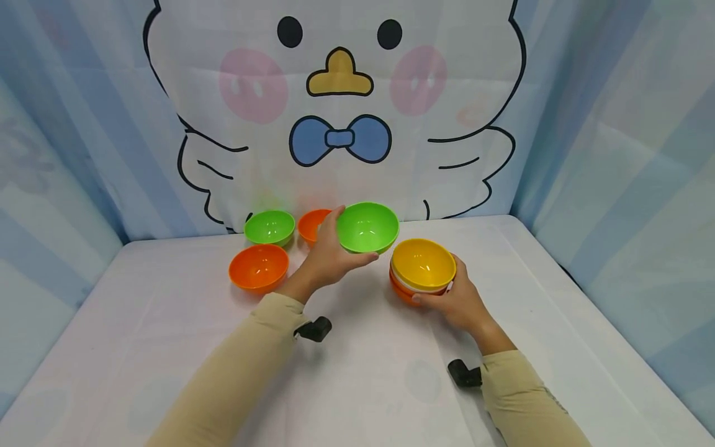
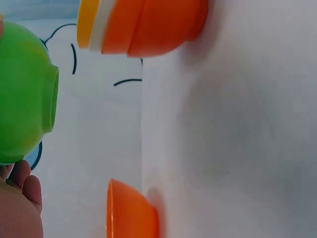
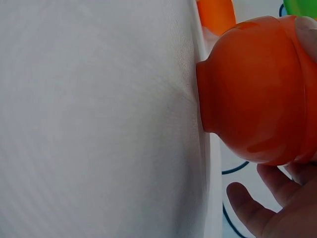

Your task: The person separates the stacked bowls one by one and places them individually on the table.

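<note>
My left hand (image 1: 328, 256) holds a green bowl (image 1: 367, 228) by its side, thumb low at the front and fingers behind. The left wrist view shows this bowl's footed base (image 2: 51, 99), raised off the table and tilted. To its right, my right hand (image 1: 462, 303) grips a stack of nested bowls standing on the table. A yellow bowl (image 1: 423, 265) is uppermost, a white bowl (image 2: 102, 25) shows as a thin band beneath, and orange bowls (image 3: 252, 91) form the bottom. The right thumb lies at the stack's near side, the other fingers round its far right side.
Left of the hands stand a second green bowl (image 1: 270, 227), an orange bowl (image 1: 259, 268) in front of it, and another orange bowl (image 1: 311, 223) partly hidden behind my left hand. A white cloth covers the table (image 1: 357, 385). A printed curtain (image 1: 341, 180) hangs along its back edge.
</note>
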{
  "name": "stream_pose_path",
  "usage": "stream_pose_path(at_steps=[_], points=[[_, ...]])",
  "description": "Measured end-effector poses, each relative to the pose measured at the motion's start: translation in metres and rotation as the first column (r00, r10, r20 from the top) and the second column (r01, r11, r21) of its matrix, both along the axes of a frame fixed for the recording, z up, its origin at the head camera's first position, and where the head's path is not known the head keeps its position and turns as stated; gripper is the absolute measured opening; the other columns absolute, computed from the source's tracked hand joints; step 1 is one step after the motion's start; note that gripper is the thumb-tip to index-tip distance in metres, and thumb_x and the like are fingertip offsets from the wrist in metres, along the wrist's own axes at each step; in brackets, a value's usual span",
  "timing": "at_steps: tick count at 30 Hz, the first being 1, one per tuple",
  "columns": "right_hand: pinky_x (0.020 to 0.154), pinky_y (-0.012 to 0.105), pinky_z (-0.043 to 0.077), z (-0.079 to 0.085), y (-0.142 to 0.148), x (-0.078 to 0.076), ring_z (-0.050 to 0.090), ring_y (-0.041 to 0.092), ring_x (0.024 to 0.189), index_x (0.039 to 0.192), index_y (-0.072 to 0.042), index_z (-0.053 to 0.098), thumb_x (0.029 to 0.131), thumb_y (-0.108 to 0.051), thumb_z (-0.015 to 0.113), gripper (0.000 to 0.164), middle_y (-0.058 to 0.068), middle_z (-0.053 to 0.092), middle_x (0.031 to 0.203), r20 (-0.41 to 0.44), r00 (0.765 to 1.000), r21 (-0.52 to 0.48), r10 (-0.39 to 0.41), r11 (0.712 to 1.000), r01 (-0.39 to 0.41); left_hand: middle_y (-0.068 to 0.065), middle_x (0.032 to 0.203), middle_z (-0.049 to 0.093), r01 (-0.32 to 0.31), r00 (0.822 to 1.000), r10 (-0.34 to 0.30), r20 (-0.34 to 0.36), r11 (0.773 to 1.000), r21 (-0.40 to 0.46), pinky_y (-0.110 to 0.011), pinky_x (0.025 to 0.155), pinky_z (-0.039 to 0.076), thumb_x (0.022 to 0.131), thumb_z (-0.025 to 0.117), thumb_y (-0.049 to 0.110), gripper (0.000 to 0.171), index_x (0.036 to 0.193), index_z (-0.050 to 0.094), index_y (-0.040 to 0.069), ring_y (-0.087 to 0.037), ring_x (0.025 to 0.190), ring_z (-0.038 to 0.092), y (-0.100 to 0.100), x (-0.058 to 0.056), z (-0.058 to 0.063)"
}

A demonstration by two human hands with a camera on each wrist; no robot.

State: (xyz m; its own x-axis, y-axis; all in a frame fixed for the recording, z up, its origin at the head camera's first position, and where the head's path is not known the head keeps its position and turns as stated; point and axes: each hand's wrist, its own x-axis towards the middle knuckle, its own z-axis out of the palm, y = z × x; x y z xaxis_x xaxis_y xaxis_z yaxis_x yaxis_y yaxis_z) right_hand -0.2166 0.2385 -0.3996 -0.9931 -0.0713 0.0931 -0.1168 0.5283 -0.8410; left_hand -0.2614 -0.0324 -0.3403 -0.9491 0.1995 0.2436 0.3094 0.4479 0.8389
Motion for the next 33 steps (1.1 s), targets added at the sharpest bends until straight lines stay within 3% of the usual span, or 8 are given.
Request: stream_pose_path(at_steps=[16,33], points=[[0.116,0.06,0.019,0.0,-0.001,0.001,0.033,0.039,0.14,0.156,-0.001,0.008,0.077,-0.032,0.088,0.116,0.022,0.032,0.154,0.003,1.0,0.01,-0.003,1.0,0.003,-0.017,0.15,0.033,-0.108,0.994,0.108,0.011,0.994,-0.012,-0.054,0.101,0.046,0.075,0.087,0.03,0.105,0.154,0.023,0.003,-0.034,0.133,0.035,-0.033,-0.002,-0.024],[0.116,0.06,0.018,-0.001,0.0,0.001,0.032,0.039,0.14,0.156,-0.001,0.009,0.078,-0.032,0.088,0.116,0.021,0.032,0.154,0.004,1.0,0.008,-0.002,1.0,0.002,-0.018,0.15,0.032,-0.132,0.987,0.139,0.081,0.988,-0.083,-0.056,0.107,0.038,0.075,0.088,0.028,0.108,0.154,0.02,0.0,-0.036,0.135,0.033,-0.051,-0.001,-0.037]])
